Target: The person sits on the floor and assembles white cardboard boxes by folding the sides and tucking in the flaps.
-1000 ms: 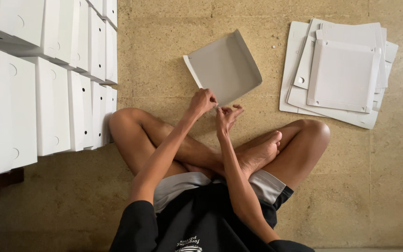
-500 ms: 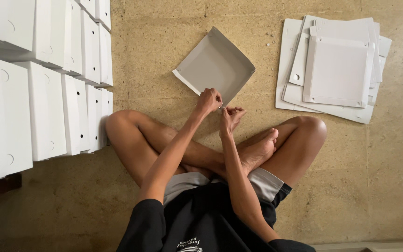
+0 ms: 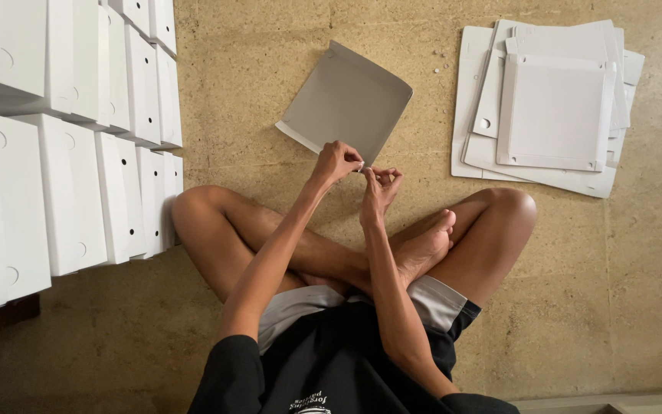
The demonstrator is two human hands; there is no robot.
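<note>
The person wears a black short-sleeved shirt with a small white print on the chest, and shorts with light grey legs and black side panels. Arms, legs and feet are bare; no rings or watch show.

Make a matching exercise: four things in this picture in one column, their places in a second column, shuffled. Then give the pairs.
Things:
1. grey partly folded cardboard sheet
2. stack of flat white cardboard blanks
3. rows of white assembled boxes
4. bare foot

Places:
A. along the left edge
B. lying at the upper right
C. tucked between the crossed legs
D. pinched at its near edge by left hand and right hand

Pairs: 1-D, 2-B, 3-A, 4-C
</note>
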